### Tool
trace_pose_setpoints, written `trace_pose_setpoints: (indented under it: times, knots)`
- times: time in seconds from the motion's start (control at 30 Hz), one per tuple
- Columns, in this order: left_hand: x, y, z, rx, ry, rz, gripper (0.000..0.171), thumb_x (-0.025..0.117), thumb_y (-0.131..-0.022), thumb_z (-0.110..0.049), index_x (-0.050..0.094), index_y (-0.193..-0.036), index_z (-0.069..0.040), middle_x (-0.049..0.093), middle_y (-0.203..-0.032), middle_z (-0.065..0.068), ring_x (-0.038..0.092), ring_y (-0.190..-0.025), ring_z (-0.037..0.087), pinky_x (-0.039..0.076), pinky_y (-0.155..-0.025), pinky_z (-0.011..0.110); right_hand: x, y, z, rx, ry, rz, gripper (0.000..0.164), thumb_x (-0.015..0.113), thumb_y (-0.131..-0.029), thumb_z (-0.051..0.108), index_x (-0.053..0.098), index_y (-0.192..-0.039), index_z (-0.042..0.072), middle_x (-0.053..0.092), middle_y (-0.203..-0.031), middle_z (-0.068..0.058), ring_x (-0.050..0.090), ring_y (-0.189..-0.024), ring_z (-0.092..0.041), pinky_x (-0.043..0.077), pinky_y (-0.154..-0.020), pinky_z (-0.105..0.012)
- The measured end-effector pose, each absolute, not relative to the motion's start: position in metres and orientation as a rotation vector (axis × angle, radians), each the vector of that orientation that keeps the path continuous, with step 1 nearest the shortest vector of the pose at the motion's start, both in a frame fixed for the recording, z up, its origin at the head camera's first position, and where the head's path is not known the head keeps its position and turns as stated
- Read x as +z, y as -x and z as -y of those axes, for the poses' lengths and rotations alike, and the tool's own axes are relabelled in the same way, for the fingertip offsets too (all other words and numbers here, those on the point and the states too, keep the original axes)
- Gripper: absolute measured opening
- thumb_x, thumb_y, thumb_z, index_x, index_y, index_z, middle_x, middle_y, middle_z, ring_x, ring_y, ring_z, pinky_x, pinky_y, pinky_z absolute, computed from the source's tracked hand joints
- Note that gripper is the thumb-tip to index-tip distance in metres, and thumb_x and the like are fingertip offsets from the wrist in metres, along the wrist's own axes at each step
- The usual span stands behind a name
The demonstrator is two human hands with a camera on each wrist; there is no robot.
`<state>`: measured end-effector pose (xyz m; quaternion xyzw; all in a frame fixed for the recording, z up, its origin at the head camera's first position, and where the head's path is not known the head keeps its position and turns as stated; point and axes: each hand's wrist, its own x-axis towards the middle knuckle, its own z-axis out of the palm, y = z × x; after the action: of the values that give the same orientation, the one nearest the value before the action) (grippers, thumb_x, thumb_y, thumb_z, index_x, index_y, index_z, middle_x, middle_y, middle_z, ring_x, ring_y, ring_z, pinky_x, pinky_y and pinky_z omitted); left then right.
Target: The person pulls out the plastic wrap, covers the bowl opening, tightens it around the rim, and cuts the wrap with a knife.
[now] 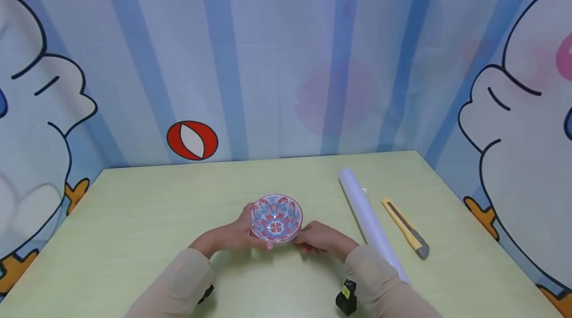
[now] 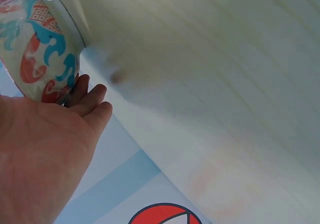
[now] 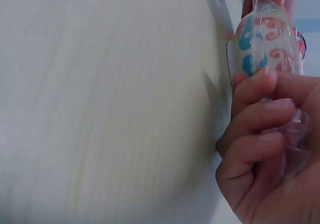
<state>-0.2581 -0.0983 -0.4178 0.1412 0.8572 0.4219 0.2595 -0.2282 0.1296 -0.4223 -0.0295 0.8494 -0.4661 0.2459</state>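
Note:
A small bowl (image 1: 276, 218) with a red and blue flower pattern is held above the table, tilted with its inside toward the head camera. My left hand (image 1: 237, 233) holds it from the left side, thumb at the near side and fingers around the far side. Thin clear plastic film (image 3: 300, 126) lies over the bowl's outer wall and bunches in my right palm, as the right wrist view shows. My right hand (image 1: 325, 238) grips that film with curled fingers at the bowl's right edge. The left wrist view shows the patterned underside (image 2: 37, 48) beside my left fingers.
A long pale lilac roll (image 1: 371, 223) lies on the table (image 1: 156, 218), close to the right forearm. Farther right lies a yellow and grey utility knife (image 1: 404, 226). A printed cloth backdrop (image 1: 277, 59) rises behind the table and along both sides.

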Motion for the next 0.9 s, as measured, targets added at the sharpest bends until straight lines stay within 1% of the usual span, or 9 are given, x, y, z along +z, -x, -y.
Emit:
trace_pose_setpoints:
  times: [0.13, 0.27, 0.37, 0.47, 0.6, 0.67, 0.73, 0.83, 0.9]
  knots:
    - [-0.418, 0.258, 0.098, 1.142, -0.379, -2.324, 0.114, 0.078, -0.068, -0.042, -0.001, -0.145, -0.014, 0.017, -0.148, 0.009, 0.023, -0.134, 0.028, 0.027, -0.108, 0.055, -0.425, 0.228, -0.132, -1.305, 0.104, -2.205, 0.027, 0.051, -0.089, 0.024, 0.058, -0.067, 0.011, 0.042, -0.050, 0.006, 0.029, -0.043, -0.006, 0.022, -0.040, -0.019]
    - [-0.419, 0.258, 0.098, 1.141, -0.393, -2.322, 0.113, 0.078, -0.068, -0.043, 0.000, -0.145, -0.014, 0.018, -0.147, 0.009, 0.023, -0.133, 0.028, 0.027, -0.108, 0.055, -0.428, 0.230, -0.137, -1.540, 0.089, -1.919, 0.015, 0.046, -0.087, 0.014, 0.058, -0.083, 0.007, 0.044, -0.059, 0.006, 0.028, -0.047, -0.004, 0.020, -0.041, -0.017]
    - [-0.419, 0.259, 0.097, 1.134, -0.402, -2.327, 0.114, 0.078, -0.067, -0.045, 0.000, -0.145, -0.014, 0.018, -0.147, 0.009, 0.023, -0.133, 0.027, 0.028, -0.108, 0.054, -0.430, 0.231, -0.141, -1.658, 0.063, -1.722, 0.019, 0.042, -0.082, 0.014, 0.056, -0.093, 0.006, 0.039, -0.061, 0.007, 0.025, -0.047, -0.003, 0.018, -0.041, -0.016]
    - [-0.419, 0.258, 0.097, 1.127, -0.403, -2.334, 0.114, 0.078, -0.067, -0.044, 0.000, -0.145, -0.014, 0.017, -0.148, 0.009, 0.022, -0.134, 0.028, 0.027, -0.108, 0.054, -0.430, 0.232, -0.144, -1.716, 0.032, -1.606, 0.024, 0.036, -0.080, 0.018, 0.052, -0.093, 0.007, 0.029, -0.058, 0.009, 0.019, -0.046, -0.003, 0.016, -0.040, -0.016]
    - [-0.418, 0.258, 0.098, 1.126, -0.399, -2.336, 0.115, 0.078, -0.068, -0.043, -0.001, -0.146, -0.014, 0.016, -0.148, 0.009, 0.022, -0.134, 0.028, 0.027, -0.108, 0.054, -0.432, 0.230, -0.146, -1.768, -0.001, -1.612, 0.010, 0.036, -0.083, 0.015, 0.045, -0.083, 0.010, 0.024, -0.056, 0.009, 0.017, -0.045, -0.003, 0.016, -0.040, -0.016]
    - [-0.418, 0.258, 0.098, 1.118, -0.395, -2.340, 0.116, 0.078, -0.068, -0.044, -0.002, -0.146, -0.014, 0.015, -0.149, 0.009, 0.021, -0.135, 0.028, 0.027, -0.108, 0.055, -0.432, 0.229, -0.146, -1.758, 0.008, -1.699, 0.007, 0.041, -0.085, 0.011, 0.042, -0.079, 0.011, 0.025, -0.056, 0.008, 0.018, -0.046, -0.004, 0.017, -0.041, -0.017]
    - [-0.417, 0.258, 0.098, 1.108, -0.393, -2.344, 0.117, 0.077, -0.068, -0.045, -0.003, -0.146, -0.013, 0.014, -0.150, 0.009, 0.020, -0.136, 0.029, 0.026, -0.108, 0.055, -0.432, 0.228, -0.143, -1.705, 0.042, -1.869, 0.006, 0.046, -0.085, 0.008, 0.048, -0.080, 0.008, 0.028, -0.056, 0.007, 0.020, -0.045, -0.005, 0.018, -0.042, -0.018]
    - [-0.417, 0.258, 0.098, 1.107, -0.391, -2.341, 0.116, 0.077, -0.068, -0.045, -0.003, -0.146, -0.013, 0.014, -0.150, 0.009, 0.020, -0.136, 0.029, 0.027, -0.108, 0.055, -0.431, 0.227, -0.138, -1.537, 0.133, -2.229, 0.012, 0.053, -0.086, 0.009, 0.062, -0.088, 0.002, 0.044, -0.062, 0.004, 0.033, -0.052, -0.007, 0.027, -0.048, -0.019]
    - [-0.417, 0.258, 0.098, 1.115, -0.393, -2.335, 0.115, 0.077, -0.068, -0.044, -0.002, -0.146, -0.014, 0.015, -0.149, 0.009, 0.021, -0.135, 0.029, 0.028, -0.107, 0.054, -0.430, 0.226, -0.134, -1.343, 0.181, -2.508, 0.015, 0.058, -0.086, 0.014, 0.067, -0.092, 0.005, 0.053, -0.069, 0.003, 0.040, -0.060, -0.009, 0.033, -0.053, -0.021]
